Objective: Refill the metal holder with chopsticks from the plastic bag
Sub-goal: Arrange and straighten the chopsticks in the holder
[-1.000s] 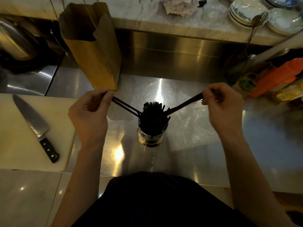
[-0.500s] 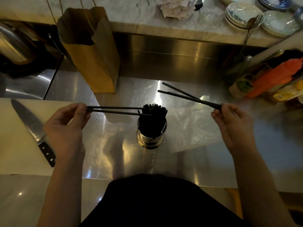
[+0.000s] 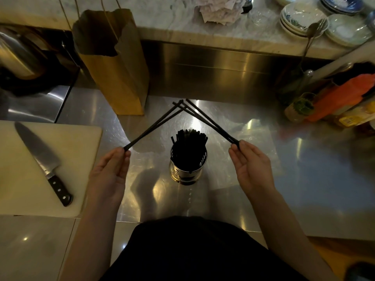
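Both forearms bare, reaching in from the lower corners, roughly symmetric. left hand (image 3: 110, 173): palm turned inward, fingers near straight, thumb and fingertips pinching the near end of left chopstick pair (image 3: 154, 124). right hand (image 3: 251, 165): mirrored, palm up and inward, pinching right chopstick pair (image 3: 209, 122). Hands level, well apart.

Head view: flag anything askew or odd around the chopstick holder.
The left hand and right hand each pinch two chopsticks; they cross at the far tips beyond the metal holder, not pointing into it.
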Action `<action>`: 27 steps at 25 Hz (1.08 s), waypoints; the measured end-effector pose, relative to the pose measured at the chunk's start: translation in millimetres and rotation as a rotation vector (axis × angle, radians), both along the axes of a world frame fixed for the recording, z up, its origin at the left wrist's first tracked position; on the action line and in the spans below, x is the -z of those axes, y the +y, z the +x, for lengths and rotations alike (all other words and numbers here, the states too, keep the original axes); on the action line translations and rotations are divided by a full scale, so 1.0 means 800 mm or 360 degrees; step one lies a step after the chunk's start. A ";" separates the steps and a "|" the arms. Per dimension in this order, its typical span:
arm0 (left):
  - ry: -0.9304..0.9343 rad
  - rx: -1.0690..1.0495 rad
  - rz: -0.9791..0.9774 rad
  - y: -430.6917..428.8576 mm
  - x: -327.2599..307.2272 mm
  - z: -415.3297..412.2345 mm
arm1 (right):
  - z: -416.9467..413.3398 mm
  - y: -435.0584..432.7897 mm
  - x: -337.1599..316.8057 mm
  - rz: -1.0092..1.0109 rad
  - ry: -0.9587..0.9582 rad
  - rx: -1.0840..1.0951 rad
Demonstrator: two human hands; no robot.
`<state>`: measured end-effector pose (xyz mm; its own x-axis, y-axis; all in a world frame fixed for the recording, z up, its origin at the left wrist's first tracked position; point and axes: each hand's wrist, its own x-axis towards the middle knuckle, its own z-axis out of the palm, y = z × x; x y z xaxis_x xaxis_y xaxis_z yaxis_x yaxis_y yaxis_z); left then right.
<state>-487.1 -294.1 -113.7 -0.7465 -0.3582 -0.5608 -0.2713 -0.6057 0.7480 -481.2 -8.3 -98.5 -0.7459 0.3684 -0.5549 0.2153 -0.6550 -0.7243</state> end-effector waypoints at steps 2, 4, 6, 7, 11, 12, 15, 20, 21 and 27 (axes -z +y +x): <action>-0.0008 0.0095 0.0028 0.009 0.000 -0.002 | 0.000 -0.003 -0.002 -0.0058 0.0002 0.0021; -0.0025 0.0193 0.0050 0.018 -0.001 -0.002 | -0.001 -0.005 -0.004 -0.0124 0.0007 0.0031; -0.0039 0.0288 0.0068 0.026 -0.002 -0.002 | -0.004 -0.009 -0.006 -0.0173 0.0017 0.0015; -0.0040 0.0328 0.0083 0.031 -0.003 -0.001 | -0.005 -0.011 -0.008 -0.0179 0.0022 -0.0006; -0.0016 0.0431 0.0124 0.055 -0.009 -0.001 | -0.010 -0.028 -0.016 -0.0196 0.0028 -0.0131; -0.0002 0.0449 0.0116 0.061 -0.010 -0.001 | -0.011 -0.034 -0.018 -0.0204 0.0025 -0.0166; 0.0052 0.0565 0.0023 0.081 -0.018 -0.001 | -0.011 -0.052 -0.024 -0.0174 0.0030 -0.0294; 0.0209 0.0845 -0.0247 0.104 -0.031 0.001 | -0.004 -0.075 -0.022 -0.0007 0.0146 -0.0482; 0.0247 0.0895 -0.0342 0.106 -0.033 0.001 | -0.003 -0.077 -0.021 0.0045 0.0172 -0.0508; 0.0400 0.1035 -0.0919 0.110 -0.032 0.000 | -0.001 -0.081 -0.017 0.0475 0.0235 -0.0712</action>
